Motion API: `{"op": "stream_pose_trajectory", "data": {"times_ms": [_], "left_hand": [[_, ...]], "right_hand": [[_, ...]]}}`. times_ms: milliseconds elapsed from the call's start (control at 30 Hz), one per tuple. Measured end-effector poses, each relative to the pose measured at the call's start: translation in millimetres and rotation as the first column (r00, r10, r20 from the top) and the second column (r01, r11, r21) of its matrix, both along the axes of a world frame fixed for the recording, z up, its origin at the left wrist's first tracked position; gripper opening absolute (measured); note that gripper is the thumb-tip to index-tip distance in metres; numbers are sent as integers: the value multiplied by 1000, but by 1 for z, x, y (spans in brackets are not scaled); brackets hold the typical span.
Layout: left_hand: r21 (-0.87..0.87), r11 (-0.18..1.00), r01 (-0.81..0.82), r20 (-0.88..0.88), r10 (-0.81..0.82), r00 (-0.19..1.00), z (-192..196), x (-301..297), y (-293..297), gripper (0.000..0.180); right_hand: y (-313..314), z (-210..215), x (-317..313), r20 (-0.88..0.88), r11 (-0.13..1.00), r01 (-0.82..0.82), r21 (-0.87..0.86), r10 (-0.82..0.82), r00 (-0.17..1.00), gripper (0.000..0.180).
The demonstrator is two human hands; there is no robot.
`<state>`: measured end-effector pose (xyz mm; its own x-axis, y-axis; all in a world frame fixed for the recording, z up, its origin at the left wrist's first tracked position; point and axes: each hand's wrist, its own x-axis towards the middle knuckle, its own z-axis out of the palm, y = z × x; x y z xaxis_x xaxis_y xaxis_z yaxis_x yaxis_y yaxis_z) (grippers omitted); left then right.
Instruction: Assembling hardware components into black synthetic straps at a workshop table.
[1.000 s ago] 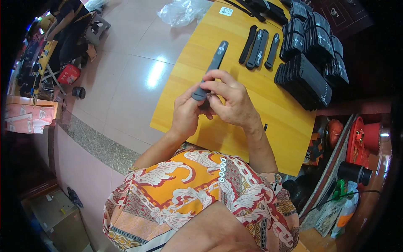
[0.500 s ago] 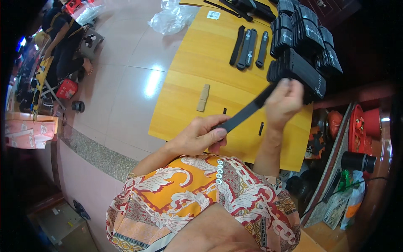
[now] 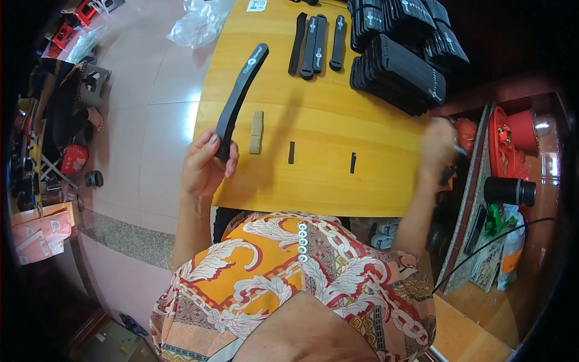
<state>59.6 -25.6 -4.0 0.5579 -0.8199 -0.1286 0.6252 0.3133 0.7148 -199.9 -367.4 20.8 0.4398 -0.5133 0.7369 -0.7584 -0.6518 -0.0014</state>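
My left hand (image 3: 205,166) grips the lower end of a long curved black strap (image 3: 240,93), held up over the left part of the yellow wooden table (image 3: 313,181). My right hand (image 3: 439,148) is out past the table's right edge, blurred, beside a shelf; whether it holds anything is unclear. On the table between the hands lie a small beige block (image 3: 257,131) and two short black strips (image 3: 291,152) (image 3: 353,162).
Three black straps (image 3: 316,39) lie side by side at the far edge. Stacks of black straps (image 3: 401,60) fill the far right corner. A clear plastic bag (image 3: 199,24) lies at the far left. A red tray (image 3: 503,142) and a black cylinder (image 3: 509,190) sit on the shelf at right.
The strap was held by both hands; now only my left hand holds it, swung left and up. My right hand has let go and moved off the right edge.
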Motion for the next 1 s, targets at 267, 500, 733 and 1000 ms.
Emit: {"op": "stream_pose_trajectory", "data": {"times_ms": [267,500,733,1000], "left_hand": [[54,999,4,-112,2,994,-13,-16,-18,26],[60,997,-45,-120,52,991,-13,-19,-20,23],[-106,993,-56,-388,11,922,-22,-15,-37,22],[-27,997,-70,-298,59,953,-28,-18,-41,30]], "right_hand": [[83,-62,121,-119,875,-378,304,428,896,10],[93,-64,149,-149,834,-398,382,481,864,6],[127,-35,133,127,664,-588,461,607,785,16],[199,-14,137,460,253,-734,630,640,615,11]]}}
